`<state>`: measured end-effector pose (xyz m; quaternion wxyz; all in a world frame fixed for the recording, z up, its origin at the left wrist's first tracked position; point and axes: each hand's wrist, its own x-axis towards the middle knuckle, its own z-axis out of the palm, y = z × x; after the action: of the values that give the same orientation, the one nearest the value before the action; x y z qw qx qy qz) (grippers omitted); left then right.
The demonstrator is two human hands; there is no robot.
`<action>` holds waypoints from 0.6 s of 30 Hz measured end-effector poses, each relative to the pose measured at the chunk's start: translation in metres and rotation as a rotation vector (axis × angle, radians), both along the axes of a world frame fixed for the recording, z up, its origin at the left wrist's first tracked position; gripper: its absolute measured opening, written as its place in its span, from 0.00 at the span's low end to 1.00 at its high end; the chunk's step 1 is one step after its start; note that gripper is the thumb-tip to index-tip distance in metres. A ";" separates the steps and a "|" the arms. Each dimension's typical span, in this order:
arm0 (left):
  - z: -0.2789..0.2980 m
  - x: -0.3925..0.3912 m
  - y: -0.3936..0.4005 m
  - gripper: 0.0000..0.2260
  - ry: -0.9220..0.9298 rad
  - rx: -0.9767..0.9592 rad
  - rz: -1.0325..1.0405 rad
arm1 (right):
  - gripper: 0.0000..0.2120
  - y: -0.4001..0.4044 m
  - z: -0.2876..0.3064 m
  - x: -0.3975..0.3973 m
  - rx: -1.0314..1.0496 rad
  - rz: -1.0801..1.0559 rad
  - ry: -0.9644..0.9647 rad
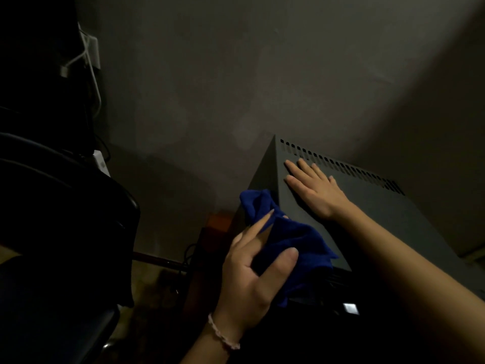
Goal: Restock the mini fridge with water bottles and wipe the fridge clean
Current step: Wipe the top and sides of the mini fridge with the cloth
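Note:
The dark grey mini fridge stands at the right against the wall, seen from above, with a row of vent slots along its back edge. My right hand lies flat on its top, fingers straight and spread toward the slots. My left hand grips a bunched blue cloth at the fridge's front left corner; thumb and fingers curl round it and the index finger points along the cloth. No water bottles are in view. The fridge's front and door are hidden in the dark below.
A dark chair fills the left side. White cables and a plug hang on the wall at upper left. An orange-brown object sits low beside the fridge. The scene is dim.

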<state>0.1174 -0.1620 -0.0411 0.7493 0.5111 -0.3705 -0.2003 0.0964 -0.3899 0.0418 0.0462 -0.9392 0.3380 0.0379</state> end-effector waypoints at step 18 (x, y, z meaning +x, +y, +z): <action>-0.024 0.128 -0.176 0.11 0.398 0.184 -0.041 | 0.26 -0.007 -0.002 -0.001 0.021 0.038 -0.036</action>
<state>0.2455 -0.3382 -0.0654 0.7536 0.5200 -0.2058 -0.3454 0.0949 -0.3965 0.0402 0.0613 -0.9455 0.3187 0.0254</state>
